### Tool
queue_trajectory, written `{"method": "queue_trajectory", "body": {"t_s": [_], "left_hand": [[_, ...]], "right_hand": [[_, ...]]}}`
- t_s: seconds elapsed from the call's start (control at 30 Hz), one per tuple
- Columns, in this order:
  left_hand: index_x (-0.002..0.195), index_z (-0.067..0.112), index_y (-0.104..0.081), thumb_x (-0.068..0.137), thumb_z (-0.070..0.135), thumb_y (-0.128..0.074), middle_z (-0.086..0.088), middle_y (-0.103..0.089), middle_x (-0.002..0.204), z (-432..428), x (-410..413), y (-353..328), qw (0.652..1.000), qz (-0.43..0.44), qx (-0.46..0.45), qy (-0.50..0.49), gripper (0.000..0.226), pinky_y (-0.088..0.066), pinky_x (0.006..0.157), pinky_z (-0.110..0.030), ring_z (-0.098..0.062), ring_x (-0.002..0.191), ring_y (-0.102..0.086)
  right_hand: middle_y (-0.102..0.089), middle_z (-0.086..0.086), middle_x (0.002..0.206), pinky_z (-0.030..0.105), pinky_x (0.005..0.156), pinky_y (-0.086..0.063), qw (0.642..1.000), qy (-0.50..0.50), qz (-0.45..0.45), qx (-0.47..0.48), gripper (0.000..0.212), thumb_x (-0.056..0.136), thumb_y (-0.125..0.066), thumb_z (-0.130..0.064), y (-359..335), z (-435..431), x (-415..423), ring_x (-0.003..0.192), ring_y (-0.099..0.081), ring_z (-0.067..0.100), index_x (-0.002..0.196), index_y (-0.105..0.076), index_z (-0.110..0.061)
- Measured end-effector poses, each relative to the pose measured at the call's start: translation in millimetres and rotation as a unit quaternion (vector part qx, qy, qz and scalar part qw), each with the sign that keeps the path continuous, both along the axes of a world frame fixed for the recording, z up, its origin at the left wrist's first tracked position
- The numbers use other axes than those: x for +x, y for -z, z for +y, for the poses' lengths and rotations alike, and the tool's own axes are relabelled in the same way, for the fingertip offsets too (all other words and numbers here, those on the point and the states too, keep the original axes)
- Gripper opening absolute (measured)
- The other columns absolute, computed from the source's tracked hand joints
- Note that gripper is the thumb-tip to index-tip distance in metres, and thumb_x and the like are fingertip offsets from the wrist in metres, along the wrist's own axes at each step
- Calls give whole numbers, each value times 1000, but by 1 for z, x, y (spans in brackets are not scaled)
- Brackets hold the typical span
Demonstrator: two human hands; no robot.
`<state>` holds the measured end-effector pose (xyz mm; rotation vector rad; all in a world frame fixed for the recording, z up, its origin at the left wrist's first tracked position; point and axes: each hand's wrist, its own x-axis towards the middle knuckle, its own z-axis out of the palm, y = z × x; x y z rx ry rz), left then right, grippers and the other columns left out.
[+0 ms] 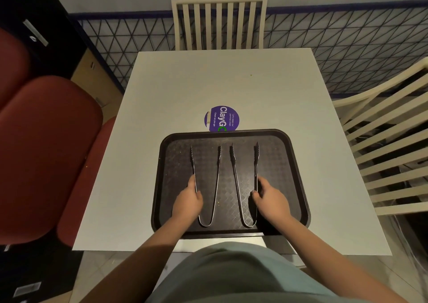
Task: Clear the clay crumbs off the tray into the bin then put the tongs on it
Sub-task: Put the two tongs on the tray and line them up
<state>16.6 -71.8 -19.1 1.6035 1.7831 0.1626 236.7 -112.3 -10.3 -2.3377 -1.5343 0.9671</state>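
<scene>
Bench (176, 89) first: pale top, mostly bare, with the tray (298, 186) set at its near edge right in front of me. I'm using the tray as the reference from here on.

Just past the tray's far rim a round purple sticker (222, 117) is stuck on the bench, its lower edge tucked under the rim. A slatted chair (218, 22) stands well beyond the far rim, and another one (389, 145) is off the right side. Red padded seat (46, 154) off the left side. No bin in view.

Two tongs lie flat on the tray, side by side, loop ends toward the near rim, tips toward the far rim. Left tongs (217, 177) sit left of tray centre, right tongs (235, 177) right of centre, close but not touching.

Left hand (187, 203) rests against the outer arm of the left tongs, grip loosely curled, thumb on the metal. Right hand (271, 200) has its grip pinching the outer arm of the right tongs between thumb and fingers.

Progress, my read: crumb clearing looks mostly done, and the tongs are placed. Only a few tiny yellowish specks (218, 202) show on the tray between the tongs. What's left is letting go, maybe a last tidy.
</scene>
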Motion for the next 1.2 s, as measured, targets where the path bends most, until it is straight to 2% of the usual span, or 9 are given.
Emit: {"method": "queue_trajectory", "body": {"t_s": [0.13,0.27,0.4,0.53,0.73,0.83,1.0,1.1,1.2], "left_hand": [[148,24,-20,95,19,-43,-10,-67,86,1,0,-2,1000,10,-7,-2,58,-53,65,-37,-24,74,-64],[148,19,-22,95,37,-45,-13,-68,109,2,2,-11,999,33,0,5,61,-53,78,-36,-29,96,-66],[148,20,-19,83,65,-48,-11,-55,132,0,5,-18,999,41,-13,-7,84,-53,87,-39,-29,113,-59],[151,19,-10,74,74,-52,-14,-33,146,-6,14,-25,997,65,-23,-33,103,-46,95,-43,-30,130,-43],[136,11,-43,85,44,-60,-16,-48,127,-18,-27,-33,976,111,130,-131,63,-46,93,-41,-30,116,-48],[130,8,-48,87,31,-62,-17,-52,120,-25,-58,-24,974,125,55,-180,52,-50,90,-41,-31,108,-54],[128,3,-47,89,9,-53,-16,-61,116,-40,-78,-15,978,61,-74,-187,39,-54,79,-39,-36,96,-64],[125,3,-48,88,2,-50,-17,-63,111,-33,-82,-18,978,73,-81,-180,37,-56,78,-41,-33,86,-63],[128,4,-49,86,-2,-47,-20,-63,115,-2,-82,-23,981,62,-55,-174,43,-51,78,-39,-37,93,-61]], "right_hand": [[-62,0,75,28,52,-37,1000,9,16,2,55,94,-48,-34,-2,1,-1,69,-59,19,144,-30,-20],[-66,12,112,34,73,-49,999,27,20,15,64,93,-45,-49,-11,4,0,98,-64,28,144,-29,-15],[-67,11,108,40,77,-54,1000,6,17,1,71,87,-49,-57,-12,4,-2,95,-64,29,140,-30,-13],[-67,10,108,36,71,-52,1000,9,-19,-7,71,89,-42,-60,-12,5,1,95,-64,29,141,-30,-13],[-56,18,113,41,82,-47,982,55,-131,125,35,93,-49,-28,-13,7,56,99,-56,34,121,-56,-9],[-52,24,112,45,83,-47,978,108,-157,79,34,89,-54,-19,-13,14,85,99,-53,41,118,-54,-1],[-65,21,108,37,80,-45,992,101,-77,-17,26,92,-51,-18,-9,23,101,100,-59,39,110,-61,-3],[-68,19,103,33,76,-44,991,109,-69,-43,23,90,-54,-19,-12,18,103,95,-61,36,104,-64,-4],[-71,15,82,33,70,-50,985,154,-10,-72,13,83,-58,-18,-14,1,102,71,-68,32,89,-63,-8]]}}
